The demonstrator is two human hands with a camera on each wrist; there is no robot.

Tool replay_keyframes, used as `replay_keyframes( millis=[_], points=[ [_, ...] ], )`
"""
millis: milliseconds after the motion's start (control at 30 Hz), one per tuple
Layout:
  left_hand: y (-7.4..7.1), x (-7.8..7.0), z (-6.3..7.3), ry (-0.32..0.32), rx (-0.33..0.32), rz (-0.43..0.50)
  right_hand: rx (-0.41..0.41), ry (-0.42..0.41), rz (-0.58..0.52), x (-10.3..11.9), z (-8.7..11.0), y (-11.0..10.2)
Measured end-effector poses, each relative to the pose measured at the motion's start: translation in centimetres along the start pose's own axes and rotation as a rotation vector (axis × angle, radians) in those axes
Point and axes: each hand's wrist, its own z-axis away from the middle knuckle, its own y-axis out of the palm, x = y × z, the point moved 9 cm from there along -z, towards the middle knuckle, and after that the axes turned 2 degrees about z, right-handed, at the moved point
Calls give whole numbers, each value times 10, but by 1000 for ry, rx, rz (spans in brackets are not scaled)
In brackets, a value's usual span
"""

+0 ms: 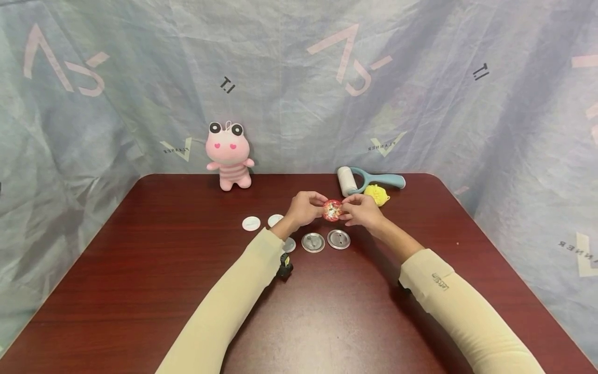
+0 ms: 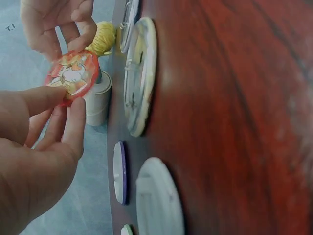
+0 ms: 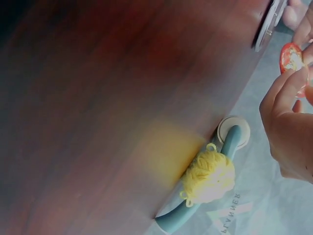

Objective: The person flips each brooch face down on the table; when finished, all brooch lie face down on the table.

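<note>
Between the two hands, a round pin badge (image 1: 333, 210) with a red rim and a shiny printed face is held up above the table. My left hand (image 1: 304, 209) pinches its left edge between thumb and fingers, as the left wrist view also shows with the badge (image 2: 73, 77) face on. On its opposite edge, the right hand (image 1: 362, 210) pinches with thumb and fingertips. Below the hands lie more badges with their backs up: a silver one (image 1: 338, 239), another silver one (image 1: 313, 242) and a partly hidden one (image 1: 289, 244) by the left wrist.
Two white-backed badges (image 1: 251, 224) lie left of the left hand. A pink plush toy (image 1: 229, 156) stands at the back left. Behind the right hand are a lint roller (image 1: 348, 181) with a blue handle and a yellow yarn ball (image 1: 376, 195). A grey curtain hangs behind the table.
</note>
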Motion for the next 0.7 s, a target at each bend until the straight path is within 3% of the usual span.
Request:
replay_keyframes(
  millis=[233, 700],
  points=[
    [-1, -2, 2, 17, -26, -115, 12, 17, -78, -2, 1, -2],
    [1, 0, 2, 43, -22, -112, 16, 28, -125, -3, -2, -5]
  ],
)
